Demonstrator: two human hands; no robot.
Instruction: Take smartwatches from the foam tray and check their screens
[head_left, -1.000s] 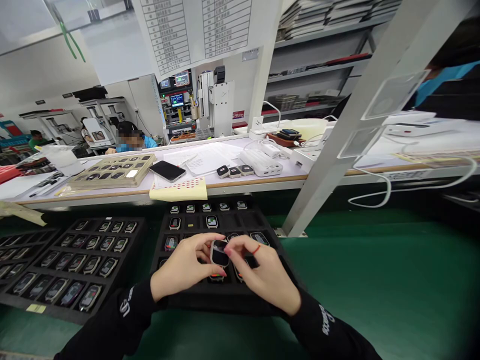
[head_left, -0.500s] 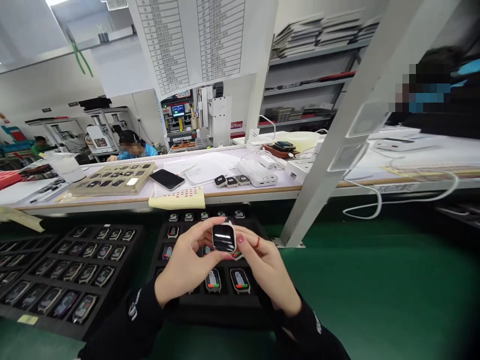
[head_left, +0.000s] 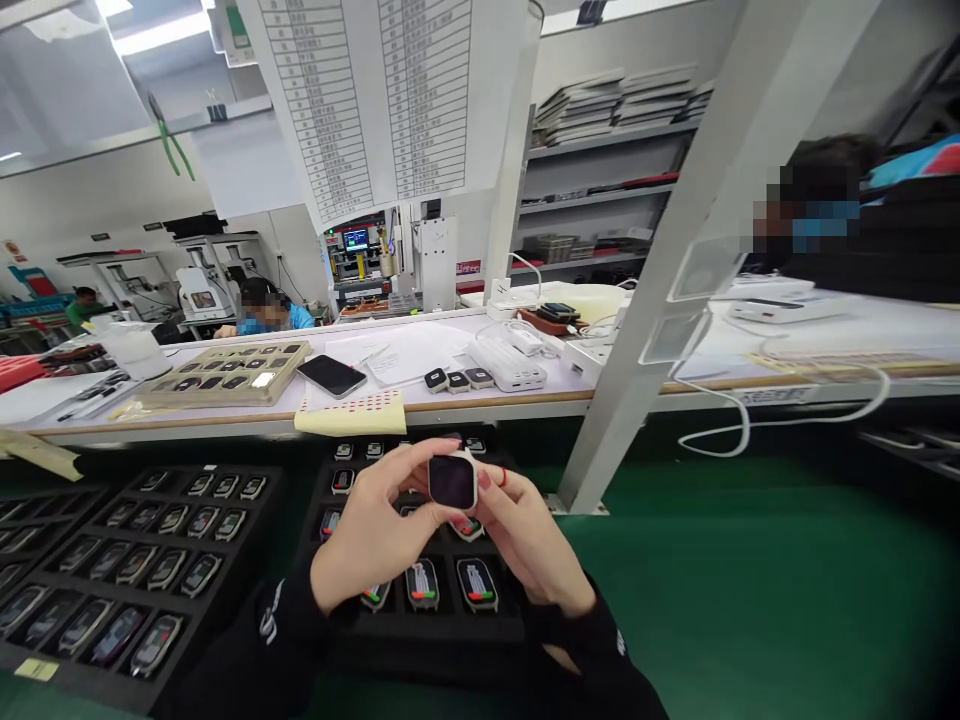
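Observation:
A smartwatch case point(head_left: 453, 482) without a strap, dark-screened and pale-framed, is held up between my two hands. My left hand point(head_left: 379, 525) grips its left side, with the index finger on the top edge and the thumb along the bottom. On the other side, my right hand point(head_left: 525, 530) pinches the right edge with thumb and fingers; a red ring is on one finger. Below both hands lies a black foam tray point(head_left: 450, 627) of similar watch cases, several with lit screens, such as the watch point(head_left: 478, 584) at its front right. My hands hide part of the tray.
More black trays of watches point(head_left: 142, 560) stand to the left. On the white bench ahead are a phone point(head_left: 331, 376), a beige tray point(head_left: 225, 385), three small watches point(head_left: 457, 380) and a white power bank point(head_left: 506, 365). A slanted metal post point(head_left: 637, 340) rises at right. Co-workers sit beyond.
The bright reflection on the watch's screen is gone, so the watch has tilted slightly. Both hands keep their hold on it. The view has shifted a little.

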